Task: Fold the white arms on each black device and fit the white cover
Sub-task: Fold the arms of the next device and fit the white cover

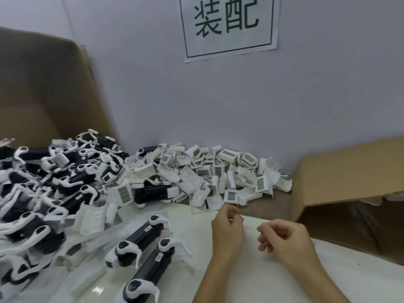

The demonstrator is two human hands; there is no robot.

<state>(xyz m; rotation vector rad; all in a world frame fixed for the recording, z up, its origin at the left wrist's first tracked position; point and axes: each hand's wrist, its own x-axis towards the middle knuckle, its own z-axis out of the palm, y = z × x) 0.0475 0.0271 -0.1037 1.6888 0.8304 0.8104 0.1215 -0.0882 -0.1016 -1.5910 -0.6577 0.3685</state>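
- Even, diffuse light, medium bright; source not visible.
- Shadows soft: a dark pocket inside the open cardboard box (349, 217), faint ones under the hands.
- Mild glare on the white table (273, 281), small hotspot near the bottom left.
- Whole frame soft, fine detail smeared; left pile of devices (43, 193) blurriest.
- Wide-angle bend: wall corner and wall sign (229, 27) lean at the edges.

1. Probably a small factory assembly bench.
2. A printed sign (229, 25) is taped to the wall.
3. Devices (43, 182) and covers (218, 171) lie heaped in bulk.
4. Cartons (349, 171) flank the table.
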